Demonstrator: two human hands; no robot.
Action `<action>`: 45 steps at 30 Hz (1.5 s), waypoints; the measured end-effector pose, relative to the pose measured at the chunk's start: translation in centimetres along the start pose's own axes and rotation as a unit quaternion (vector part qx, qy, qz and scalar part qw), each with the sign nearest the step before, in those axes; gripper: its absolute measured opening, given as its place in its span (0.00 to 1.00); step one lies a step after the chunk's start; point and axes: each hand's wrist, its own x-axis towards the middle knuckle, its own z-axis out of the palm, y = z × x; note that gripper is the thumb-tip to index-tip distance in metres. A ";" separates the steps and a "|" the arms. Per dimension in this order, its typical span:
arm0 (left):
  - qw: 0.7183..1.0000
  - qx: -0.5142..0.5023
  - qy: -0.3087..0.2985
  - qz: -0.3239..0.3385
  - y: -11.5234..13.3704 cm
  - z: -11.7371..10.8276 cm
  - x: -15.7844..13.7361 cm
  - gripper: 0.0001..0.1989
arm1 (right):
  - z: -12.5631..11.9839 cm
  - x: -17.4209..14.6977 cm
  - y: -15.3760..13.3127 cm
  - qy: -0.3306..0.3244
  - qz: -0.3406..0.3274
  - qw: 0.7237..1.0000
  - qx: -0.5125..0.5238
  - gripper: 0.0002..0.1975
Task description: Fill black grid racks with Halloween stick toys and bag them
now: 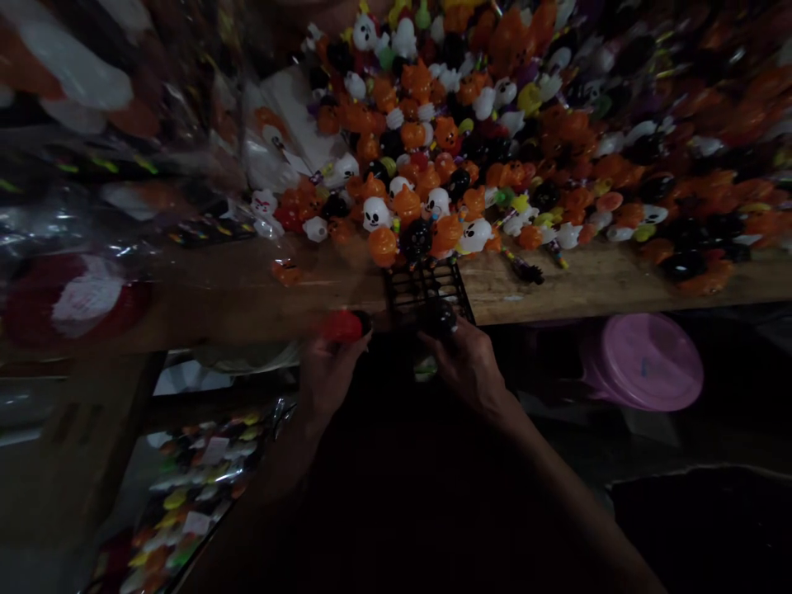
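**Two hands at the counter edge, each holding a small toy figure**

The left hand is closed around a small red figure, which shows above its fingertips just below the front edge of the wooden counter. The right hand grips a small black figure and holds it against the near end of a black grid tray. The tray lies at the counter's front edge, at 12 o'clock from both hands, and reaches toward the pile beyond it. The two hands are close together but apart, the red figure at 9 o'clock from the black one.

Behind the tray, from 11 to 2 o'clock, a dense heap of toy figures covers the counter: orange pumpkins, white ghosts and black pieces, with a few yellow and green ones mixed in. Clear plastic bags of similar goods, blurred, fill the upper left at 10 o'clock. Below the counter, at 3 o'clock from the right hand, sits a pink plastic lid. At 8 o'clock, low on the left, lies a packet of small multicoloured pieces. The lower centre of the view is too dark to read.
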 end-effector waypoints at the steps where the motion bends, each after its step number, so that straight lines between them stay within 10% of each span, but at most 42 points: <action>1: 1.000 -0.009 -0.002 0.003 -0.1 0.0 0.3 0.15 | -0.2 0.0 0.2 0.014 0.011 1.000 -0.008 0.09; 6: 0.997 -0.045 -0.034 0.055 -0.4 0.6 1.5 0.20 | -0.1 0.2 1.1 0.060 0.096 0.994 -0.002 0.12; 15: 0.997 0.004 0.011 0.071 -1.9 1.4 2.2 0.18 | -0.4 3.2 0.0 0.037 0.035 0.999 0.010 0.11; 45: 0.940 0.227 -0.117 0.227 -2.5 1.2 7.5 0.19 | 1.5 2.9 3.5 0.066 -0.019 0.998 -0.002 0.07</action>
